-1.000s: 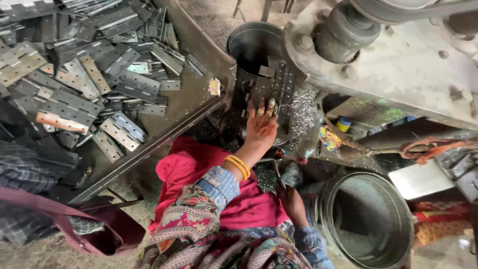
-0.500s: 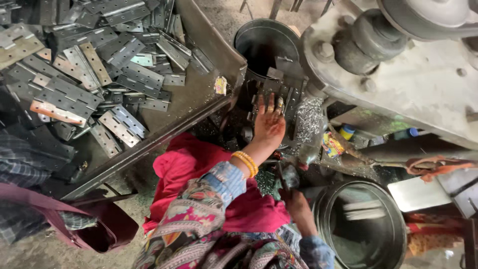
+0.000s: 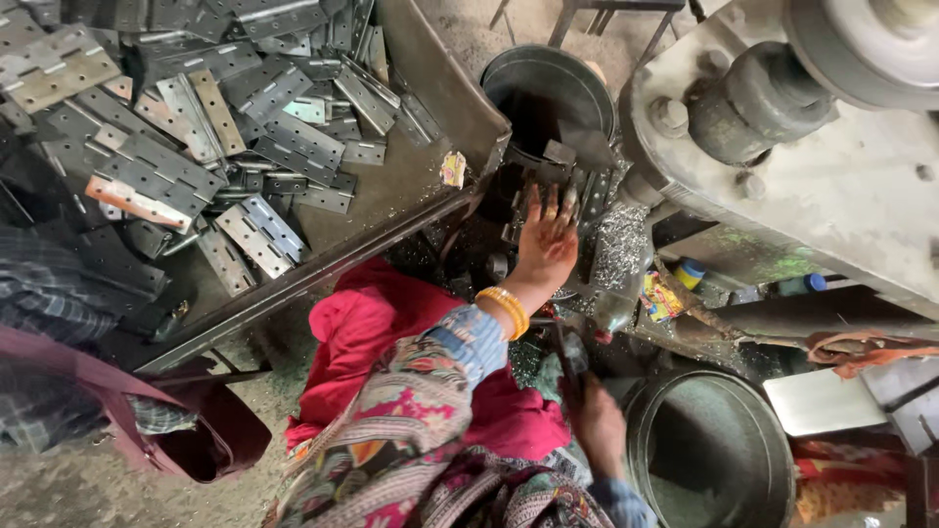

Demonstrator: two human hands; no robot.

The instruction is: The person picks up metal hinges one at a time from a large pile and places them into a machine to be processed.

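Grip of the left hand (image 3: 546,244) is loose — fingers spread flat on the dark perforated steel hinge plate (image 3: 572,181) at the grey press machine (image 3: 831,166), seating it. Right hand (image 3: 597,425) closes on something dark, unclear. Pressing seems next, needing fingers clear.

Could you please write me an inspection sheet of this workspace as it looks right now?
Surface: dark metal tray table, scattered with flat metal hinges.
Job's things: dark metal piece at the machine, under the left hand's fingers; round drums behind and beside the machine.
Clutter: metal shavings, a small wrapper, bottles.
Hands: left hand flat on the piece, yellow bangles at the wrist; right hand low, closed round a dark handle.
Cables: nothing seen.
Surroundings: red cloth on the lap, gritty floor.
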